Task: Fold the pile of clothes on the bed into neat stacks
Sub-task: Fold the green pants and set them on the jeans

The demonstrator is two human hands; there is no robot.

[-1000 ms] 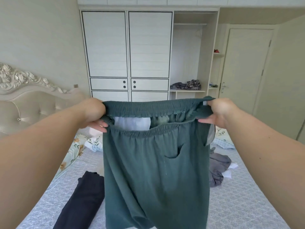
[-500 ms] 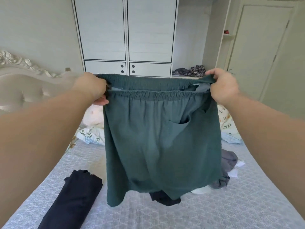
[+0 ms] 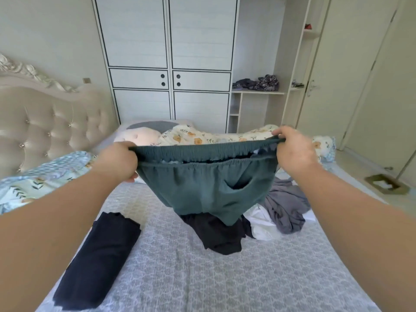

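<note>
Dark green shorts (image 3: 202,188) with an elastic waistband and a slit pocket hang stretched between my hands over the bed (image 3: 202,278). My left hand (image 3: 117,161) grips the waistband's left end, my right hand (image 3: 292,149) grips its right end. The shorts' lower edge touches the unfolded pile beneath: a dark navy garment (image 3: 216,235), a white one (image 3: 261,224) and a grey one (image 3: 286,206). A folded dark navy garment (image 3: 96,262) lies flat on the bed at the left.
A floral quilt (image 3: 202,136) and a pink pillow (image 3: 137,136) lie at the far side of the bed. The tufted headboard (image 3: 45,122) stands at left, a white wardrobe (image 3: 166,52) behind, a door (image 3: 337,86) at right.
Both hands have lowered the green shorts from chest height down toward the bed. My view has tilted down, showing more of the bed and the pile.
</note>
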